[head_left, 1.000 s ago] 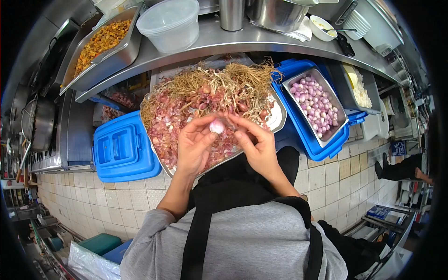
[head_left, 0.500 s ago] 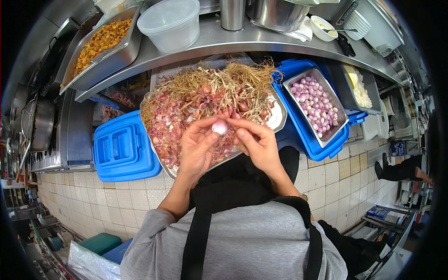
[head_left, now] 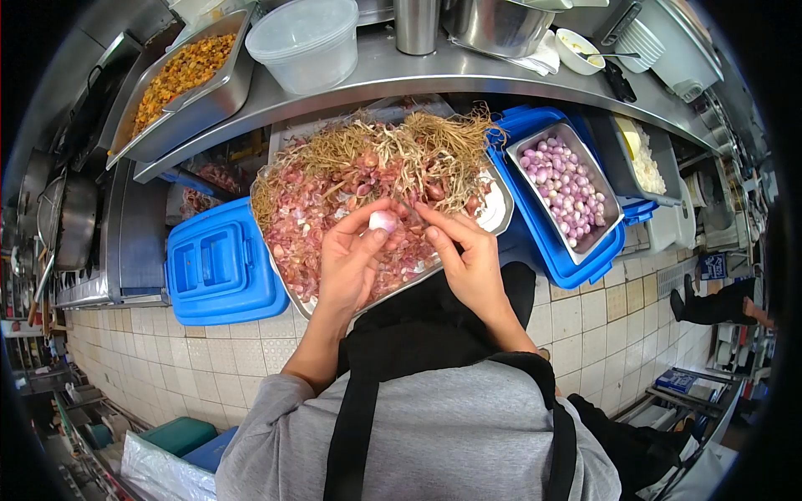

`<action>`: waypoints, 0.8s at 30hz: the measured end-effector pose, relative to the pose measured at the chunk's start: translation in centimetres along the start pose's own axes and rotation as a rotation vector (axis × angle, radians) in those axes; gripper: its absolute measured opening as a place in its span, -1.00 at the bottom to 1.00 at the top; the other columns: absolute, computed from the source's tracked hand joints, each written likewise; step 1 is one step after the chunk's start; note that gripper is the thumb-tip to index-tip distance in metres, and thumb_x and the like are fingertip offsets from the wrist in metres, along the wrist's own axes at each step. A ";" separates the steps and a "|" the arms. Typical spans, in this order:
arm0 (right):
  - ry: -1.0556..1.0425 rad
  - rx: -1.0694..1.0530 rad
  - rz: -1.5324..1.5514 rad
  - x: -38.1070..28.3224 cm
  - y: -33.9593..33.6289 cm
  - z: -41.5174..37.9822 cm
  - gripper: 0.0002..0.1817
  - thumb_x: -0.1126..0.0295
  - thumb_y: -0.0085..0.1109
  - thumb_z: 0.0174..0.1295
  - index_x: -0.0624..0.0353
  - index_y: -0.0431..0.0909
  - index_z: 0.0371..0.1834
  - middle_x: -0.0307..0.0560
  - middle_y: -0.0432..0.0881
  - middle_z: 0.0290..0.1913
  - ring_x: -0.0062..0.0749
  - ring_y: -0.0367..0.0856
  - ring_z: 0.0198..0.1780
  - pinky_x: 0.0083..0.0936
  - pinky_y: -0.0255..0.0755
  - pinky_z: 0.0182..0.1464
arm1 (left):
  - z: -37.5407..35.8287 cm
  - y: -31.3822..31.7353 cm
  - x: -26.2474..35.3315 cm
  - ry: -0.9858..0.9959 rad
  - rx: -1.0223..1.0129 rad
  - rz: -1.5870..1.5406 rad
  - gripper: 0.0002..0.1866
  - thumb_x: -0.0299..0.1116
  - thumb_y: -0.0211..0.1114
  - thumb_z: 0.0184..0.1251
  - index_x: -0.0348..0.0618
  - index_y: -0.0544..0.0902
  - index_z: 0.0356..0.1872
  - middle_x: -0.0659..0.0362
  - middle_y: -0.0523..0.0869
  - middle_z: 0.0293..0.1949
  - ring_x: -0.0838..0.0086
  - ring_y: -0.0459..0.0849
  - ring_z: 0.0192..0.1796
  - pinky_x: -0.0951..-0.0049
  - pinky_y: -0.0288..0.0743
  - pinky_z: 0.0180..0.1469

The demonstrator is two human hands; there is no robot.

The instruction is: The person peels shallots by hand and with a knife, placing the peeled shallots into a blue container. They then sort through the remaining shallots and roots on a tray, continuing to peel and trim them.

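Observation:
My left hand (head_left: 355,259) pinches a peeled pale shallot (head_left: 383,220) between thumb and fingertips, over a large steel tray (head_left: 499,209) heaped with red skins, unpeeled shallots and dry stems. My right hand (head_left: 468,250) is right beside it, its thumb and forefinger pinched together close to the shallot; whether it holds a small blade or a strip of skin I cannot tell. A steel pan of peeled shallots (head_left: 566,184) sits to the right on a blue crate (head_left: 555,250).
A blue lidded box (head_left: 219,265) stands left of the tray. Above runs a steel counter (head_left: 434,79) with a pan of yellow food (head_left: 180,75), a clear plastic tub (head_left: 307,42) and pots. Another person's legs (head_left: 723,302) show at far right on the tiled floor.
The shallot and both hands have shifted slightly up and left over the tray. The right fingers have drawn a little away from the shallot.

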State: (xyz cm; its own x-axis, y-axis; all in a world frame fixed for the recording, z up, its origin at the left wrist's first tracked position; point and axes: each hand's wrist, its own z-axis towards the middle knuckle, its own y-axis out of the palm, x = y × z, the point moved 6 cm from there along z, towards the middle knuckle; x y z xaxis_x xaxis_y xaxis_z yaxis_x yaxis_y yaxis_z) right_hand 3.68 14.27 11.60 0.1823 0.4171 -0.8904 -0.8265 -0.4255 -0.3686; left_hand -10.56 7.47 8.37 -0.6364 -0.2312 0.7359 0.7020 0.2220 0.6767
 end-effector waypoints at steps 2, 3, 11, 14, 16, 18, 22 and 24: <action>-0.075 -0.032 0.066 -0.8 0.3 0.0 -0.68 0.51 0.16 0.17 0.18 0.58 0.02 0.02 0.62 -0.34 -0.36 0.56 -0.39 -0.55 0.42 -0.25 | 0.1 -0.3 -0.1 0.002 0.011 0.005 -0.64 -0.55 0.22 0.25 -0.38 0.48 0.08 0.05 0.64 -0.10 0.51 0.64 -0.22 0.61 0.55 -0.19; -0.112 -0.047 0.099 -1.1 0.4 0.0 -0.67 0.52 0.17 0.15 0.17 0.58 0.02 0.02 0.62 -0.34 -0.36 0.55 -0.39 -0.54 0.42 -0.25 | 0.1 -0.3 -0.2 0.005 0.019 0.021 -0.65 -0.54 0.22 0.25 -0.37 0.49 0.07 0.07 0.65 -0.13 0.54 0.63 -0.25 0.63 0.53 -0.23; -0.146 -0.133 0.121 -2.0 0.9 -0.1 -0.66 0.56 0.15 0.13 0.21 0.58 0.01 -0.03 0.67 -0.13 -0.39 0.62 -0.23 -0.53 0.46 -0.12 | 0.0 -0.6 0.1 0.032 0.001 0.087 -0.70 -0.47 0.28 0.22 -0.36 0.56 -0.04 0.10 0.68 -0.21 0.59 0.61 -0.34 0.66 0.51 -0.34; -0.144 -0.142 0.079 -1.6 1.0 -0.3 -0.66 0.57 0.16 0.12 0.21 0.59 0.01 -0.02 0.67 -0.15 -0.42 0.62 -0.27 -0.54 0.46 -0.17 | 0.0 -0.7 0.0 0.025 0.017 0.098 -0.71 -0.48 0.29 0.22 -0.36 0.57 -0.05 0.10 0.68 -0.22 0.59 0.62 -0.34 0.66 0.51 -0.34; -0.172 -0.125 0.092 -1.4 1.0 -0.3 -0.67 0.56 0.14 0.14 0.21 0.58 0.01 -0.04 0.67 -0.22 -0.48 0.58 -0.35 -0.58 0.43 -0.26 | -0.1 -0.9 -0.3 0.013 0.014 0.100 -0.71 -0.49 0.29 0.21 -0.37 0.56 -0.05 0.10 0.68 -0.21 0.58 0.62 -0.33 0.66 0.52 -0.34; -0.239 -0.098 0.133 -1.1 1.0 -0.1 -0.69 0.54 0.12 0.20 0.21 0.57 0.03 -0.09 0.65 -0.33 -0.58 0.51 -0.47 -0.65 0.38 -0.41 | -0.2 -0.9 -0.5 -0.007 -0.007 0.074 -0.70 -0.52 0.28 0.20 -0.38 0.56 -0.03 0.06 0.67 -0.14 0.56 0.64 -0.28 0.65 0.53 -0.30; 0.242 -0.215 0.665 1.6 1.9 -0.6 -0.71 0.46 0.02 0.32 0.19 0.53 0.08 -0.27 0.52 -0.49 -0.76 0.27 -0.62 -0.79 0.11 -0.59 | -0.2 0.1 -0.2 -0.027 -0.043 0.073 -0.66 -0.59 0.26 0.19 -0.38 0.53 0.02 -0.02 0.59 0.05 0.47 0.64 -0.09 0.60 0.55 -0.13; 0.290 -0.152 0.716 2.2 1.9 -0.2 -0.71 0.42 -0.02 0.36 0.19 0.51 0.10 -0.33 0.46 -0.51 -0.82 0.18 -0.64 -0.82 0.00 -0.62 | -0.2 0.4 -0.2 -0.030 -0.064 0.103 -0.62 -0.61 0.24 0.19 -0.38 0.50 0.07 -0.04 0.53 0.12 0.42 0.60 0.01 0.54 0.53 -0.02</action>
State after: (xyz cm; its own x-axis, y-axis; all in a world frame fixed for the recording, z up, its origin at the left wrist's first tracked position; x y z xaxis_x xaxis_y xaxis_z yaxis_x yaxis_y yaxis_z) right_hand 2.64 14.26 8.90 -0.2184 -0.2171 -0.9514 -0.7171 -0.6255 0.3073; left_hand -10.10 7.37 8.48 -0.5689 -0.1813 0.8022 0.7822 0.1823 0.5958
